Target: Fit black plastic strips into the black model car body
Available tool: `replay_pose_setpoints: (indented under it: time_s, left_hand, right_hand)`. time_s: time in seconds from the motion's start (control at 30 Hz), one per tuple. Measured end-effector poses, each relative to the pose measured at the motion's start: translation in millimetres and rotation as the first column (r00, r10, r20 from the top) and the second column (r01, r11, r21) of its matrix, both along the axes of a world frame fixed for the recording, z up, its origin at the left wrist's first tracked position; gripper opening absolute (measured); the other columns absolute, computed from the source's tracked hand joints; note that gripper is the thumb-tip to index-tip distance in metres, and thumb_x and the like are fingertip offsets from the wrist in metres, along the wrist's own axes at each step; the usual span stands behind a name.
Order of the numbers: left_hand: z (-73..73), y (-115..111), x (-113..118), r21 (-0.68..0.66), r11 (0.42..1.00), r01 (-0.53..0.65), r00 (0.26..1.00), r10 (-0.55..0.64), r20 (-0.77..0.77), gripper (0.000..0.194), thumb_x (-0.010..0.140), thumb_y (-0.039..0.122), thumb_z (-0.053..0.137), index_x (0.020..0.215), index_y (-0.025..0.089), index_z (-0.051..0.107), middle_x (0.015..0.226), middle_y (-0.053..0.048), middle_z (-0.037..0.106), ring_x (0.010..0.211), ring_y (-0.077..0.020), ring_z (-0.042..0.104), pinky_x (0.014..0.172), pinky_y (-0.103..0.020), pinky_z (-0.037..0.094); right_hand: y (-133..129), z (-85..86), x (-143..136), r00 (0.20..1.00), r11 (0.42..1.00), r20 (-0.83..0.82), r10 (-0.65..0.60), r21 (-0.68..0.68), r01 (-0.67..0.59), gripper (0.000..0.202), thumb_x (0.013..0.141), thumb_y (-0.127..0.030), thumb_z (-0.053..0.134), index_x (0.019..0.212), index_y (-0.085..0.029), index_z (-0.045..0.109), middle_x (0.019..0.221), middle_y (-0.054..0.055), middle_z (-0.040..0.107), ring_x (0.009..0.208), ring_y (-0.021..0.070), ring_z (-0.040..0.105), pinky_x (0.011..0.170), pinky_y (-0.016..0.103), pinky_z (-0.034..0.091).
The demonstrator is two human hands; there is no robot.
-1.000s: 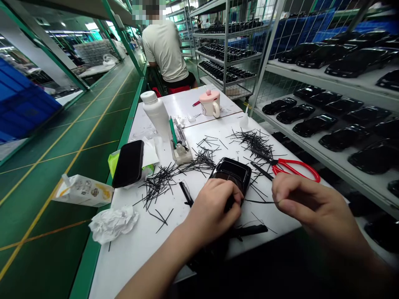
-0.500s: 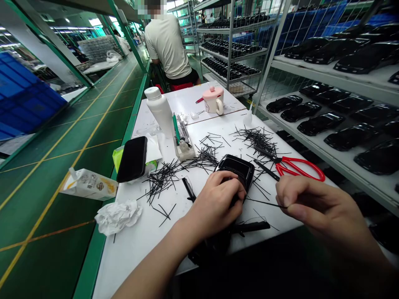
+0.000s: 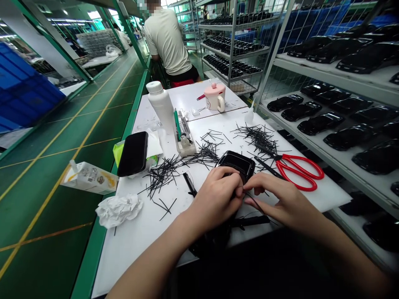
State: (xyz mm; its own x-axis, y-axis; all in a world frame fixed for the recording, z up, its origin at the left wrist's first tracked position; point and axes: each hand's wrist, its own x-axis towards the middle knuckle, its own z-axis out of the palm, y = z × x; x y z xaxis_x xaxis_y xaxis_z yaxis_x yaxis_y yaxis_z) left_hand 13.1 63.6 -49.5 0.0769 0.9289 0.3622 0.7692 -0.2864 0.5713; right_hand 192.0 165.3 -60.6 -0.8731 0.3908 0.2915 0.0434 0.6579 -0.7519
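A glossy black model car [image 3: 236, 161] sits at the near part of the table, its far end showing and the rest largely covered by my hands. My left hand [image 3: 218, 197] is closed over its middle, fingers curled. Close against the left fingertips, my right hand [image 3: 274, 195] is closed at the car's right side, with a thin black strip [image 3: 256, 203] at its thumb and fingers. Where the strip's far end goes is hidden by the fingers. Black car parts lie on either side, one left [image 3: 189, 184] and one right [image 3: 252, 222].
Red-handled scissors [image 3: 301, 172] and heaps of black strips [image 3: 165, 174] lie around the car. A phone [image 3: 133, 153], crumpled tissue [image 3: 119, 210], drink carton [image 3: 90, 178], white bottle [image 3: 161, 106] and lidded mug [image 3: 214, 97] stand about. Racks of model cars [image 3: 324, 62] line the right; a person sits ahead.
My right hand has moved left, from beyond the car's right side to right beside my left fingertips, and the strip no longer stretches out straight. My left hand stays on the car.
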Motion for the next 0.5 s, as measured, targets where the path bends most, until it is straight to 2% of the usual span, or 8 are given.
replay_pose_setpoints:
  time_s: [0.1,0.23,0.4,0.5]
  left_hand:
    - [-1.1,0.6,0.4,0.008,1.0,0.006,1.0,-0.006,-0.001,0.022,0.088,0.012,0.056,0.076,0.023,0.041,0.088,-0.004,0.068,0.109,-0.0238,0.058,0.092,-0.038,0.048]
    - [0.3,1.0,0.5,-0.022,1.0,0.02,1.0,-0.02,0.008,0.023,0.088,0.01,0.055,0.076,0.023,0.04,0.089,-0.003,0.068,0.11,-0.0232,0.057,0.094,-0.039,0.046]
    - [9.8,1.1,-4.9,-0.094,0.994,0.054,0.993,-0.043,0.114,0.019,0.084,0.009,0.058,0.082,0.023,0.046,0.094,-0.004,0.068,0.112,-0.0231,0.056,0.097,-0.039,0.047]
    - [15.1,1.9,-11.7,-0.057,0.998,-0.023,0.973,0.035,0.227,0.015,0.085,0.009,0.055,0.09,0.022,0.05,0.096,-0.003,0.068,0.104,-0.0208,0.06,0.095,-0.038,0.047]
  right_hand:
    - [-4.1,-4.3,-1.3,0.996,0.995,-0.087,-0.033,0.089,0.041,0.008,0.096,-0.013,0.057,0.098,-0.02,0.061,0.09,0.002,0.065,0.082,0.015,0.058,0.073,0.029,0.047]
    - [-6.4,-6.3,4.4,0.988,0.979,-0.131,-0.08,0.175,0.102,0.011,0.096,-0.011,0.059,0.101,-0.02,0.064,0.094,0.002,0.07,0.087,0.0142,0.063,0.079,0.028,0.05]
    - [-10.7,-5.5,16.6,0.989,0.984,-0.08,-0.124,0.12,0.133,0.017,0.096,-0.013,0.058,0.107,-0.023,0.067,0.1,0.002,0.072,0.093,0.0144,0.066,0.082,0.026,0.052]
    - [-13.5,-5.4,20.7,0.99,0.989,-0.031,-0.136,0.05,0.137,0.013,0.095,-0.018,0.06,0.104,-0.023,0.068,0.098,0.003,0.071,0.091,0.0169,0.066,0.08,0.029,0.052]
